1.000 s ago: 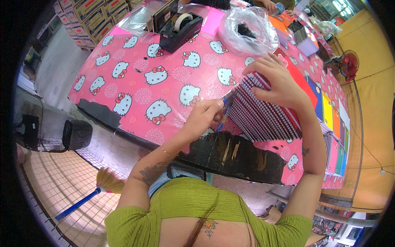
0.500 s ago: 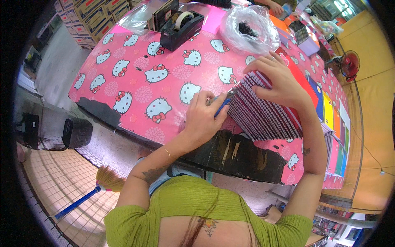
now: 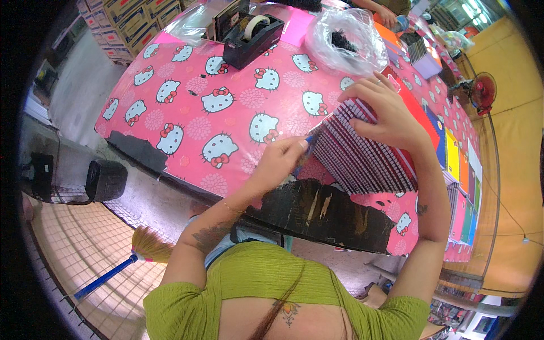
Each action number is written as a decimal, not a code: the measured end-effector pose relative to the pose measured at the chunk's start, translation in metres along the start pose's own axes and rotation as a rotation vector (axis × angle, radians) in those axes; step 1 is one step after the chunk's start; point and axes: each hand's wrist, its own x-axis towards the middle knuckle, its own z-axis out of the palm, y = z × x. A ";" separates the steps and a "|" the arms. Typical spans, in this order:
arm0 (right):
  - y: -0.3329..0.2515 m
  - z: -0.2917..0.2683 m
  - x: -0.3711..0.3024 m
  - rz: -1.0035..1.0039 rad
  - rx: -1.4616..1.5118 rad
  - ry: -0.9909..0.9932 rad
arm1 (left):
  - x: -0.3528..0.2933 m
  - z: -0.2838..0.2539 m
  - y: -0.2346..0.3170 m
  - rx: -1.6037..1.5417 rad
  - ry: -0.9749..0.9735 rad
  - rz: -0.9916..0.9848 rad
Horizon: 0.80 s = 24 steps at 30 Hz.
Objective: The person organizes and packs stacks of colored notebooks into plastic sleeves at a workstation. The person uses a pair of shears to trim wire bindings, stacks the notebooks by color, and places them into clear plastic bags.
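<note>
A stack of spiral notebooks (image 3: 368,156) with red covers lies on the table, its dark wire bindings turned toward my left side. My left hand (image 3: 276,162) is closed round blue-handled pliers (image 3: 309,141), whose metal tip meets the far left corner of the bindings. What exactly the jaws grip is too small to tell. Across the top of the stack my right hand (image 3: 391,116) is curved, fingers over its far end and thumb against the bindings, holding it.
The pink patterned table cover (image 3: 218,147) is torn along the near edge. Beyond stand a black tape dispenser (image 3: 252,42) and a clear plastic bag (image 3: 345,42) with black pieces. Colourful notebooks (image 3: 451,156) lie right. Another person's hand (image 3: 387,16) shows at the far side.
My left hand has turned and drawn slightly down, so the pliers' handles now point toward the near table edge. My right hand stays on the notebooks.
</note>
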 end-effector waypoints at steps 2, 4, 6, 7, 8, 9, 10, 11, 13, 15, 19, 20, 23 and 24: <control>0.000 -0.001 0.000 0.003 0.015 -0.018 | 0.002 -0.003 -0.001 -0.390 -0.145 -0.317; 0.002 -0.001 0.001 -0.003 0.025 -0.024 | 0.006 -0.003 0.001 -0.439 -0.150 -0.349; 0.001 0.000 0.000 0.001 0.021 -0.014 | 0.006 -0.004 0.002 -0.451 -0.141 -0.371; 0.000 0.000 0.000 0.003 0.017 -0.008 | 0.006 -0.004 0.002 -0.440 -0.131 -0.374; 0.000 0.000 0.000 0.003 0.012 -0.006 | 0.006 -0.004 0.003 -0.428 -0.120 -0.378; 0.001 0.000 0.000 0.001 0.008 -0.004 | 0.007 -0.005 0.005 -0.267 -0.120 -0.304; 0.001 0.000 0.000 0.002 0.005 -0.001 | 0.007 -0.005 0.009 -0.106 -0.120 -0.231; 0.001 0.001 0.000 0.002 0.005 0.003 | 0.008 -0.006 0.011 0.055 -0.119 -0.156; 0.001 0.001 -0.001 0.002 0.005 0.009 | 0.005 -0.004 0.010 0.099 -0.074 -0.068; 0.002 0.001 -0.001 0.016 0.024 -0.002 | 0.001 0.000 0.009 0.143 -0.027 0.018; 0.000 0.001 0.000 0.015 0.022 -0.002 | -0.002 -0.001 0.003 -0.204 -0.056 -0.213; 0.000 0.001 0.000 0.027 0.027 -0.007 | -0.003 -0.002 0.001 -0.400 -0.094 -0.374; 0.000 0.000 0.000 0.039 0.030 -0.015 | 0.000 -0.003 -0.001 -0.367 -0.100 -0.401; 0.000 0.000 0.000 0.030 0.024 -0.011 | -0.001 0.000 -0.003 0.026 0.044 -0.058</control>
